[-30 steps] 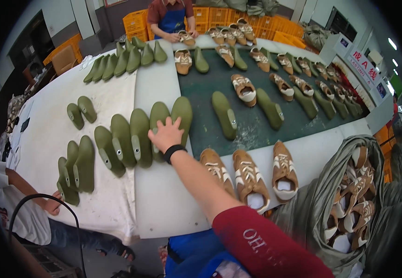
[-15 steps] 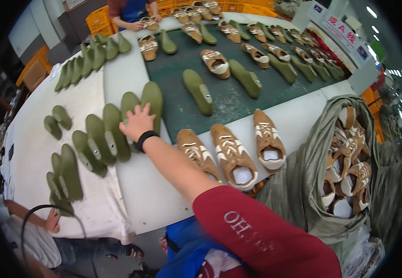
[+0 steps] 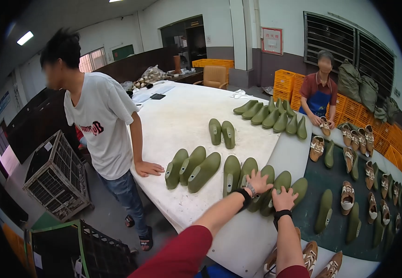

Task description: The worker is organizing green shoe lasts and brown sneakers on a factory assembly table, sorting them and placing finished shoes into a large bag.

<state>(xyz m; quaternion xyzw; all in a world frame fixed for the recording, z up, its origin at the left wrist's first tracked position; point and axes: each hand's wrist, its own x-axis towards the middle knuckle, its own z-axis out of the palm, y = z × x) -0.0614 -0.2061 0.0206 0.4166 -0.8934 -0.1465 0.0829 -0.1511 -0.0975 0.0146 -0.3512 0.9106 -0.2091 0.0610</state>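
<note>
Both my hands rest over a row of green shoe lasts [image 3: 232,172] on the white table. My left hand [image 3: 258,183], with a bracelet and black band at its wrist, lies across the lasts in mid-row with its fingers spread. Beside it, my right hand [image 3: 284,199] reaches onto the lasts at the row's right end, fingers apart. A green last [image 3: 299,189] shows just past its fingertips. More lasts stand to the left [image 3: 204,172] and behind [image 3: 222,132]. Near my right forearm are brown and white sneakers [image 3: 310,254].
At left, a person in a white shirt [image 3: 103,125] leans a hand on the table edge. Across the table, another person [image 3: 319,95] handles a shoe. Shoes and lasts line the dark green mat [image 3: 337,190] at right. A wooden-framed crate [image 3: 59,173] stands on the floor.
My view has swung left and up, bringing the nearby person and the room into sight. My left hand has come in beside the right one over the lasts.
</note>
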